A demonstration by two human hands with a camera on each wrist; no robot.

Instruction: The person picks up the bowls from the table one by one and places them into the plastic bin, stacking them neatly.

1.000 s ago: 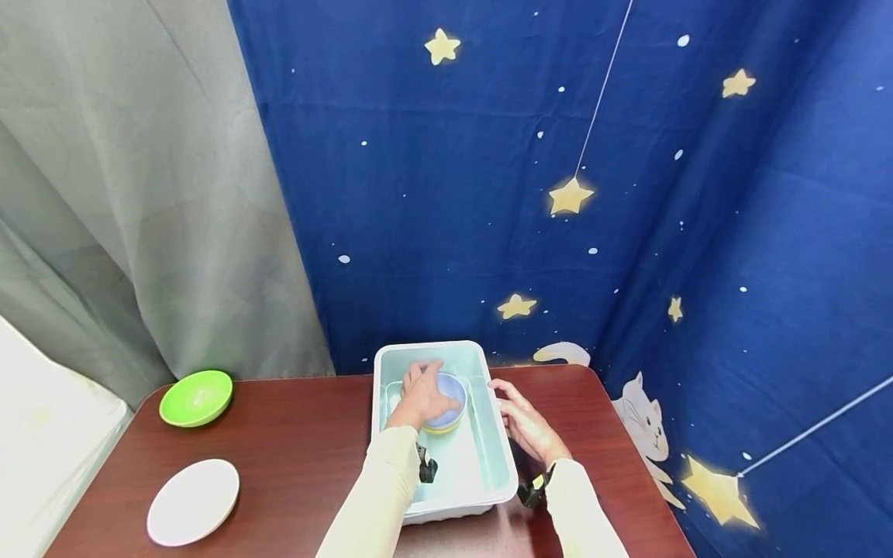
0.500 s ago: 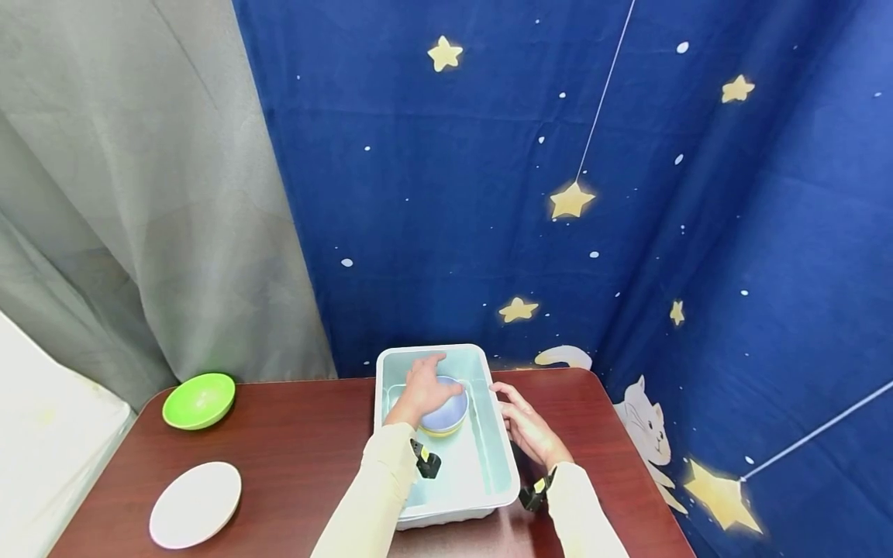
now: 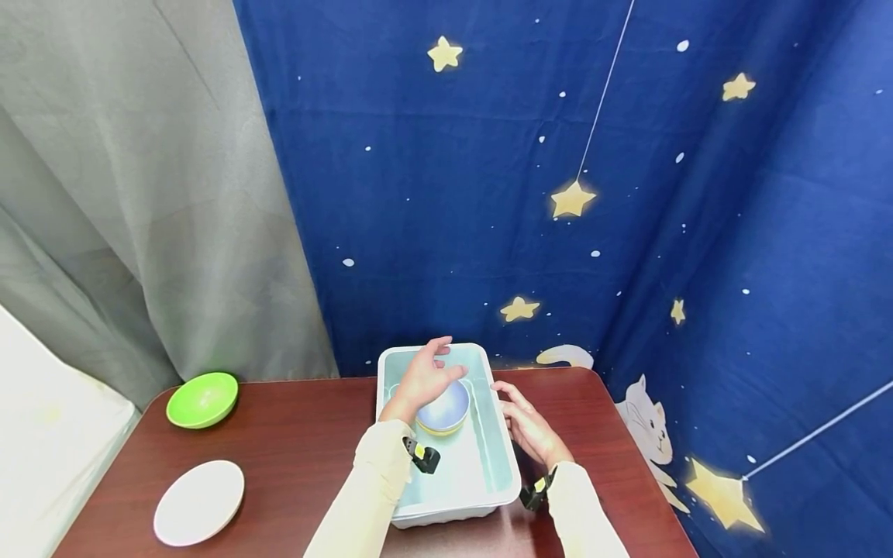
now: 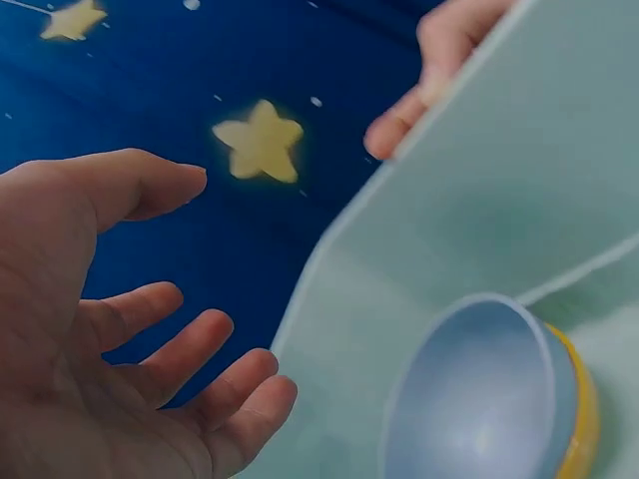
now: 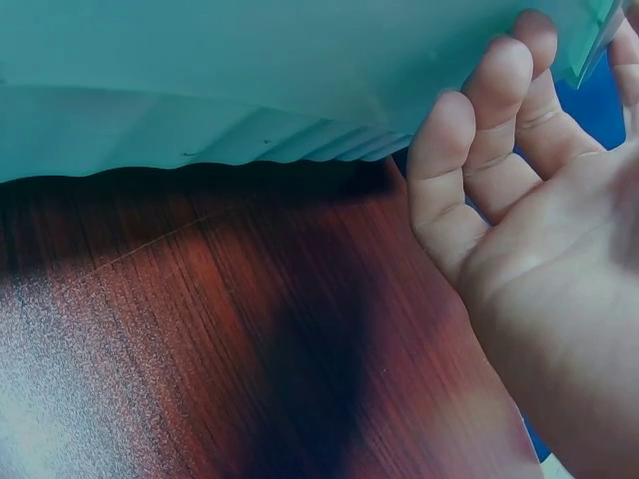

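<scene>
A pale blue bowl point(image 3: 448, 404) sits nested in a yellow bowl point(image 3: 441, 432), inside a light green plastic tub point(image 3: 460, 480). Above the tub's left half is my left hand point(image 3: 422, 384), its fingers spread and nothing in its grasp. The left wrist view shows the blue bowl point(image 4: 474, 399) apart from the fingertips point(image 4: 280, 394). Against the tub's right side rests my right hand point(image 3: 529, 425), with relaxed fingers at the outer wall and rim. In the right wrist view its fingertips point(image 5: 499, 70) lie along the tub wall point(image 5: 250, 60).
On the left of the reddish-brown table point(image 3: 307, 457) stand a green bowl point(image 3: 202, 400) and, nearer, a white oval plate point(image 3: 199, 503). A grey curtain point(image 3: 195, 194) and a blue star-patterned curtain point(image 3: 418, 194) hang behind the table.
My left hand has let go of the blue bowl and risen up and away from it. The bowls stay in the tub, and my right hand keeps its place at the tub's side.
</scene>
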